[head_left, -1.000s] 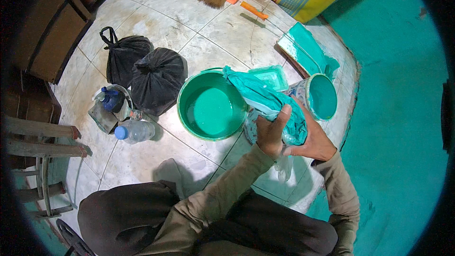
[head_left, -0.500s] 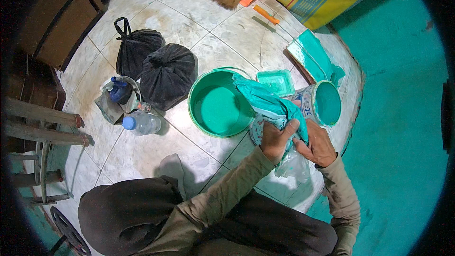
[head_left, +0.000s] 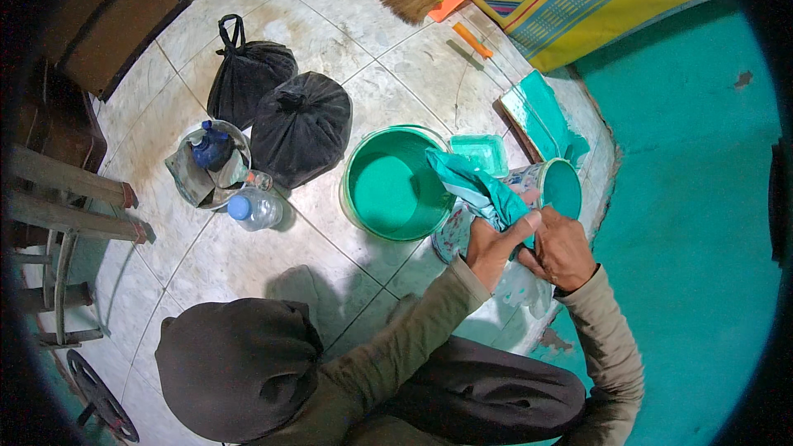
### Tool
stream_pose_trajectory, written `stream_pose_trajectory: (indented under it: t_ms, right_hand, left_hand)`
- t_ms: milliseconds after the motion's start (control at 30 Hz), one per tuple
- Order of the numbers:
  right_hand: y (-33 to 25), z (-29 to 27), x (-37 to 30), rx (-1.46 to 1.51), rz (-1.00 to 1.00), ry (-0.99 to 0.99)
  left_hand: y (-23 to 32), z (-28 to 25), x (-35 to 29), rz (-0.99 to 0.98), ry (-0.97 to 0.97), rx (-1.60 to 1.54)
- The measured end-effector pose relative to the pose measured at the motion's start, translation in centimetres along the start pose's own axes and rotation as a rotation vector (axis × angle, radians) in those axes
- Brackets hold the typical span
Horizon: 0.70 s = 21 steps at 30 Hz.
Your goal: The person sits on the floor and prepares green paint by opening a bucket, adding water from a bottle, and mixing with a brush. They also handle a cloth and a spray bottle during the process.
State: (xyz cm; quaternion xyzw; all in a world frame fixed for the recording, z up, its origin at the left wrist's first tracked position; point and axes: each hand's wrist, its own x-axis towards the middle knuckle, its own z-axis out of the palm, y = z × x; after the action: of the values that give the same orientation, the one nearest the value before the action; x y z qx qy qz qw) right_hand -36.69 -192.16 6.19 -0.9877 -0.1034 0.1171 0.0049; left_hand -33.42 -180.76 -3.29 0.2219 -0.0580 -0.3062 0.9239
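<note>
A clear plastic bottle [head_left: 263,210] and a wrinkled, knotted black bag [head_left: 301,128] sit left of the round, smooth-walled bucket [head_left: 415,147] of green paint. Just right of the bucket I grip a creased, crumpled teal bundle [head_left: 481,187]: my left hand [head_left: 493,249] presses its thumb onto it, fingertips hidden; my right hand [head_left: 566,249] curls its fingers around the lower end. Farther right of the bucket is a cylindrical tin [head_left: 562,187].

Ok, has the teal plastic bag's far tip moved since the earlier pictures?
Yes: against the paint bucket, the tip of the teal plastic bag has shifted toward the view's lower edge.
</note>
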Motion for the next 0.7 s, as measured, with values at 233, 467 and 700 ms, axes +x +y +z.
stream_pose_trajectory:
  t_ms: [233,467,700]
  right_hand:
    - [-2.2,-0.3,1.0,-0.017,0.042,0.011]
    - [-2.5,-1.2,1.8,-0.107,0.024,-0.095]
    - [-2.9,-2.0,2.2,-0.120,0.059,-0.067]
  left_hand:
    - [-0.4,-0.2,-0.2,0.021,0.163,-0.262]
    - [-1.8,-0.9,-0.2,0.007,0.247,-0.405]
    - [-0.1,-1.7,0.2,0.027,0.070,-0.543]
